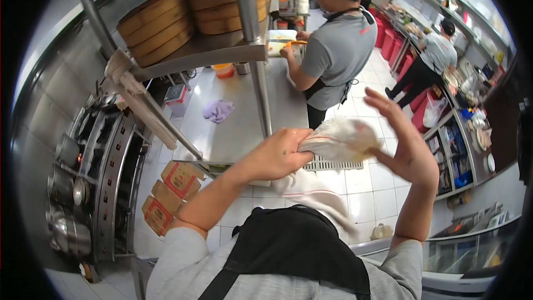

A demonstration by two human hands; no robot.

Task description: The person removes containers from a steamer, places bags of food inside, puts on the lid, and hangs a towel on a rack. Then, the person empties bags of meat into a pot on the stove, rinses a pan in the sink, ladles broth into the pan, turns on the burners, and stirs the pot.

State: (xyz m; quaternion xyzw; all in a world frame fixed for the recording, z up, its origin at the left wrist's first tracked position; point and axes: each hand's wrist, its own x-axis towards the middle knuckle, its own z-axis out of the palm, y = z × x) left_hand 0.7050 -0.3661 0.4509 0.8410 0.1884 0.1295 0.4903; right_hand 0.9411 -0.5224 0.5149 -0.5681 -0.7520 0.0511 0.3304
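Note:
My left hand [280, 154] is closed around a white cloth [333, 140] with a thin red stripe, held in front of my chest. One bunched part of the cloth sticks out to the right of my fist, smeared by motion. Its other end hangs below the fist over my black apron. At the cloth's right end is my right hand [408, 147], fingers spread and thumb close to the fabric; whether the thumb touches it I cannot tell.
Ahead stands a steel table [233, 128] bearing a purple rag [219, 111]. Bamboo steamers [158, 30] are stacked on the shelf above. A co-worker [344, 44] stands at its far right side. Flattened cardboard [172, 194] lies on the floor, and pots [69, 236] line the left.

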